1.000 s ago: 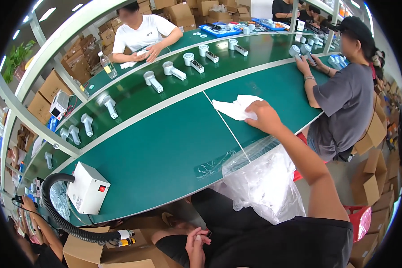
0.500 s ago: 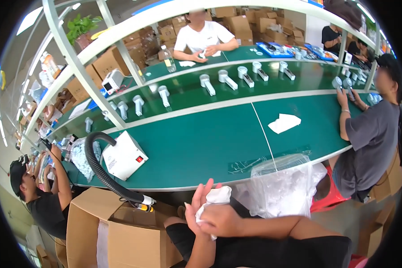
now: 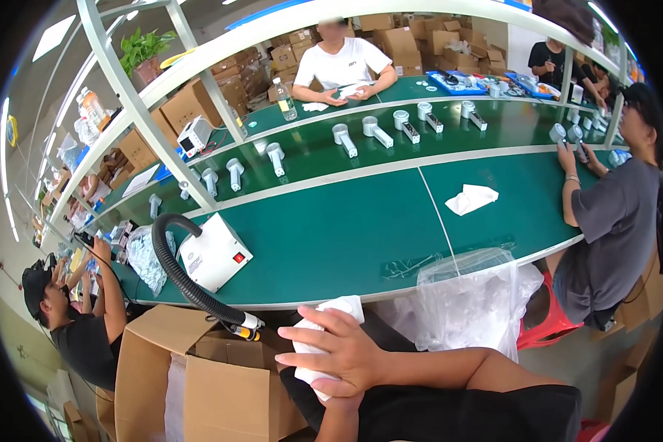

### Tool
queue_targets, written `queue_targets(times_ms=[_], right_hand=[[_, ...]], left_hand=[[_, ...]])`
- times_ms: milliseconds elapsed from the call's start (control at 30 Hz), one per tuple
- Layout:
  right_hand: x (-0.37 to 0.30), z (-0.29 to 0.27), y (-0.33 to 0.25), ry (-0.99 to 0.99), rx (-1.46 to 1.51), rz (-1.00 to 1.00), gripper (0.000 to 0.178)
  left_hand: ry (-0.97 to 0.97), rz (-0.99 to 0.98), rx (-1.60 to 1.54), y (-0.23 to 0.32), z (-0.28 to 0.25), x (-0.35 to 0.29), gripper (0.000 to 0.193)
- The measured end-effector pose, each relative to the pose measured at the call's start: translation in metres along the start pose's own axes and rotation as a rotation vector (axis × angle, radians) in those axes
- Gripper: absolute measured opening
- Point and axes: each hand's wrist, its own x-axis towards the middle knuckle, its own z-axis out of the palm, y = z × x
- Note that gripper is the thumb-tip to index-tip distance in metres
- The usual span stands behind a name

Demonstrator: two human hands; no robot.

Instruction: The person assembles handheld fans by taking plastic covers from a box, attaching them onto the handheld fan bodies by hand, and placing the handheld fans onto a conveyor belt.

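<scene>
My right hand [image 3: 350, 357] lies over a white wipe [image 3: 350, 307], its fingers spread apart across it. Whether the wipe is paper or cloth I cannot tell. Beneath it comes my left hand [image 3: 344, 404], with only the wrist area showing. Its palm and fingers are hidden under the wipe and the right hand. Both hands are in front of the green workbench [image 3: 324, 243], just short of its near edge. Another crumpled white wipe [image 3: 473, 199] lies on the bench to the right.
A white box-shaped machine [image 3: 215, 254] with a black hose [image 3: 171, 272] stands left on the bench. Open cartons [image 3: 225, 401] are at lower left, a clear plastic bag [image 3: 471, 309] hangs at the edge. Several grey handheld devices [image 3: 378, 131] line the far strip. Co-workers sit around.
My right hand has opened from a closed grip on the wipe and now spreads flat over it. My left hand's fingers, visible before, are now covered. The view has shifted slightly.
</scene>
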Motion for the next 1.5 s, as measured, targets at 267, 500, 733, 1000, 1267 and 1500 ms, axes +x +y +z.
queue_targets(times_ms=[267,500,733,1000,1267,1500], right_hand=[[-0.009,0.016,0.049,0.231,0.113,0.140,0.014],[-0.022,-0.011,0.076,0.347,0.719,0.880,0.032],[-0.054,0.047,0.054,-0.324,1.146,0.496,0.049],[-0.068,0.052,0.018,0.018,1.076,0.965,0.043],[-0.063,0.047,0.026,0.199,0.661,0.847,0.035],[-0.017,-0.004,0.032,0.288,0.532,0.674,0.020]], left_hand=[[0.063,-0.327,0.095,-0.026,-0.049,-0.027,0.063],[-0.128,-0.026,0.671,0.002,-0.043,-0.017,0.031],[0.362,-0.130,0.253,-0.029,-0.073,-0.015,0.053],[0.305,-0.221,0.377,-0.014,-0.059,-0.008,0.057],[0.141,0.082,0.886,-0.013,-0.061,0.006,0.039],[0.089,0.093,0.068,0.003,-0.039,0.017,0.064]])
